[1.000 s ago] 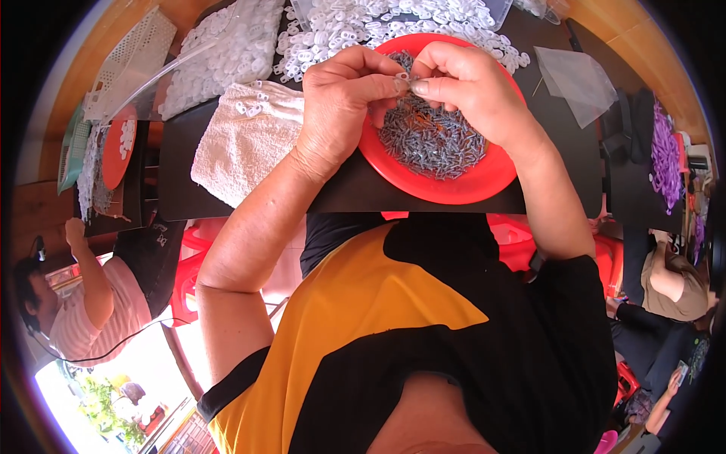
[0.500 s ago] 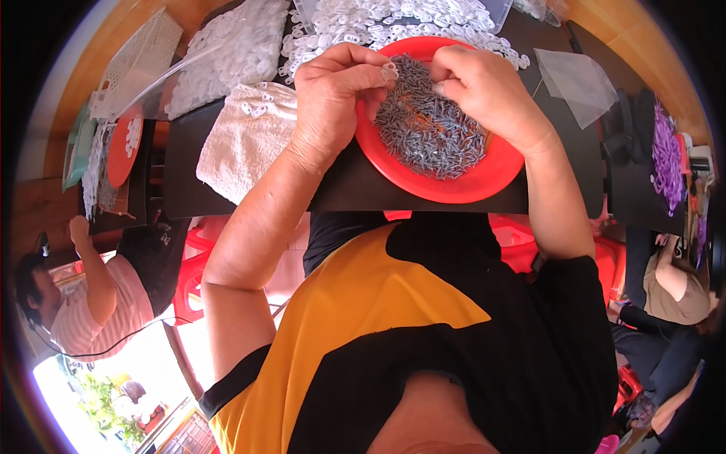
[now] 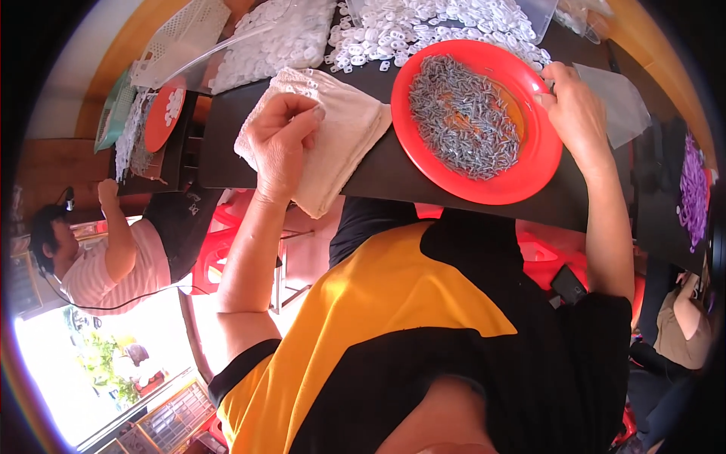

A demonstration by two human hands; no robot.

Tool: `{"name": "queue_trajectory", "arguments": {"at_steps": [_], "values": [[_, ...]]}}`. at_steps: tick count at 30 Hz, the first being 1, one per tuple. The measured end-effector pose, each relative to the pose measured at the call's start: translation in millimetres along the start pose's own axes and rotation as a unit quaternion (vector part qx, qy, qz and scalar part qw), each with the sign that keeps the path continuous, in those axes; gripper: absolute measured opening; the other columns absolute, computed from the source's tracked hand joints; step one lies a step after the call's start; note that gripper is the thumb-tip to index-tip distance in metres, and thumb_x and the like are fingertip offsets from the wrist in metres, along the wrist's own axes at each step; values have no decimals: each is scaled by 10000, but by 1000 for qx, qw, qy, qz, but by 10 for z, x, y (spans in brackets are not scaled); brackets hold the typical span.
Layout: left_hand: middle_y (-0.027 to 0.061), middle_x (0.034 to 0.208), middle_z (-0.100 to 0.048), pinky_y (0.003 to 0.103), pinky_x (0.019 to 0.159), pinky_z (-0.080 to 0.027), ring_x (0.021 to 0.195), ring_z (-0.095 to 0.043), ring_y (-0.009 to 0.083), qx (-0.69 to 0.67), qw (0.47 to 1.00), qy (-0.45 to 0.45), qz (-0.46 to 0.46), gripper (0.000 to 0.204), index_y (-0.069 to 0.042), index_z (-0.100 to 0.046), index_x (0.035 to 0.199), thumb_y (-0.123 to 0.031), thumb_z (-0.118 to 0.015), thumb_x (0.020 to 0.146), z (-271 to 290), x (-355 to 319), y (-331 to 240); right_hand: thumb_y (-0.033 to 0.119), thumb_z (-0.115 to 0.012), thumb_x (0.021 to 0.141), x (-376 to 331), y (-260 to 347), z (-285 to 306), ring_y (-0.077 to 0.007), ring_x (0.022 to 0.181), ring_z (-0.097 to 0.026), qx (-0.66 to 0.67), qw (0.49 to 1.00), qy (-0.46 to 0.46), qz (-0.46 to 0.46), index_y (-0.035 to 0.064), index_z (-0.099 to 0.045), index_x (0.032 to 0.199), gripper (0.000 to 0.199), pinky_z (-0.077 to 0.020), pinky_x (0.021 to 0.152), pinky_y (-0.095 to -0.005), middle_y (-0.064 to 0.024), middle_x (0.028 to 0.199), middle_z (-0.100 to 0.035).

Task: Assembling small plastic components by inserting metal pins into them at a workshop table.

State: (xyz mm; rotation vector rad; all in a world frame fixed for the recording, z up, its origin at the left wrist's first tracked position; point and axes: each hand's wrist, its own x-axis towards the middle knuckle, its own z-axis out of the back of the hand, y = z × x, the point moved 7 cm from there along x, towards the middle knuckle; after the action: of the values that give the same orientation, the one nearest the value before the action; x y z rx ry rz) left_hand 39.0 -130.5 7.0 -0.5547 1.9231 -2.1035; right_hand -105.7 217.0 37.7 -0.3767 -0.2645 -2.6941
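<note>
My left hand (image 3: 281, 145) hovers over a folded beige cloth (image 3: 344, 136), its fingers curled in and thumb near the fingertips; whatever it may hold is too small to make out. Several small white plastic pieces (image 3: 308, 85) lie at the cloth's far edge. At the right rim of a red plate (image 3: 425, 163) is my right hand (image 3: 576, 113), fingers bent together, their contents hidden. Grey screws (image 3: 461, 121) are heaped inside the plate, mostly toward its left and near sides.
Many white plastic pieces (image 3: 386, 38) lie loose beyond the plate, beside a filled clear bag (image 3: 272, 49). A clear plastic sheet (image 3: 616, 106) is right of my hand. Co-workers (image 3: 113, 250) sit at both sides; purple pieces (image 3: 691, 189) lie far right.
Both hands have left the space above the screws: the left moved left over the cloth, the right moved to the plate's right rim. The white piece at my left fingertips no longer shows.
</note>
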Motion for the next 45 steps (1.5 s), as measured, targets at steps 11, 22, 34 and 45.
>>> {"name": "queue_trajectory", "arguments": {"at_steps": [11,22,34,45], "values": [[-28,765,-610,176,621,-400,690,-499,28,90,996,20,22,76,-14,-655,883,-23,-673,811,-271,-266,43,47,-675,790,-176,-332,-205,-120,777,-617,536,831,95,-114,4,-608,1001,225,-476,736,-258,-48,852,-658],[13,742,-626,221,668,-441,704,-535,73,99,994,0,-35,70,3,-657,828,-42,-676,779,-828,-380,8,-35,-595,697,-681,-996,-165,-195,794,-660,669,705,40,-232,-70,-584,1089,394,-515,785,-292,-141,912,-668],[47,691,-613,252,606,-457,639,-532,98,28,997,64,-25,93,26,-629,825,-58,-646,789,-2028,-407,-11,-60,-593,771,-1047,-2015,237,-243,913,-654,692,661,-139,-254,-88,-521,1180,417,-520,854,-337,-185,1040,-644],[131,757,-645,288,513,-453,604,-585,188,-199,967,78,140,120,57,-617,893,-49,-610,838,-2750,-22,46,-73,-608,762,-988,-2062,414,-252,935,-652,681,650,-237,-241,-112,-555,1154,398,-510,868,-338,-190,1046,-647]]}}
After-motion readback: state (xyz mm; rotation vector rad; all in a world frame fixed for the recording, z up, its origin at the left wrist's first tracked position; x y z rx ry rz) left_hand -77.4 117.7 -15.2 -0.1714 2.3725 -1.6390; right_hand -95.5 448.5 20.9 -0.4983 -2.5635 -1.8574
